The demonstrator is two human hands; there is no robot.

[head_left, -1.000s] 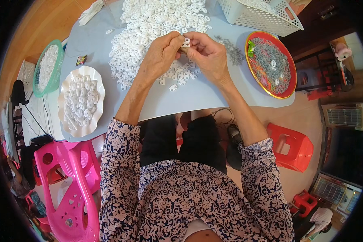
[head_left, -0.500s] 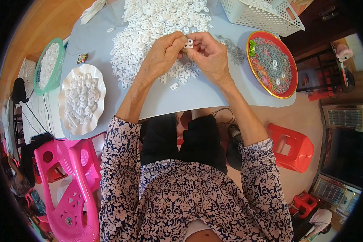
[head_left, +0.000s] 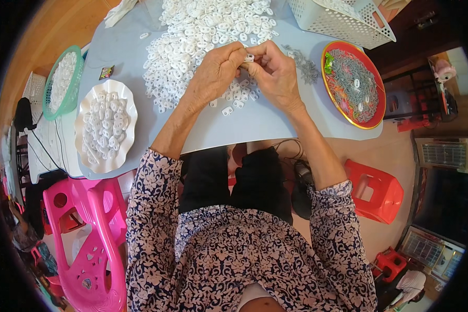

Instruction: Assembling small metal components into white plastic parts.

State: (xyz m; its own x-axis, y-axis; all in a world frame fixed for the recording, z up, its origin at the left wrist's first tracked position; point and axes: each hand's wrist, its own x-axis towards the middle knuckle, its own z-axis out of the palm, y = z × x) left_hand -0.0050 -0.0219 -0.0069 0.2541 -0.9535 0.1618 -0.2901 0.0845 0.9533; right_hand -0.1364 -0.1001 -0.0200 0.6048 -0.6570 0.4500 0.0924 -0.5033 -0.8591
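Note:
Above the near part of the grey table (head_left: 203, 127), my left hand (head_left: 221, 70) and my right hand (head_left: 276, 73) meet, fingers closed in a pinch. Between their fingertips sits a small white plastic piece with two holes (head_left: 249, 57), partly covered by the fingers. A large heap of similar white two-holed pieces (head_left: 192, 31) spreads behind and beneath my hands. Small grey pieces, perhaps springs (head_left: 306, 67), lie loose just right of my right hand. More grey pieces fill a red, gold-rimmed tray (head_left: 373, 124), with a few white ones on top.
A white wavy-edged dish (head_left: 132, 130) of white pieces stands at the left, near a small colourful wrapper (head_left: 106, 72). Farther left is a green basket (head_left: 78, 78). A white perforated basket (head_left: 343, 31) stands back right. A pink chair (head_left: 88, 239) and red stool (head_left: 374, 191) flank me.
The white piece has turned and dipped slightly between my fingertips, and less of it shows. Both hands stay together, with only small finger shifts. The view has moved a little.

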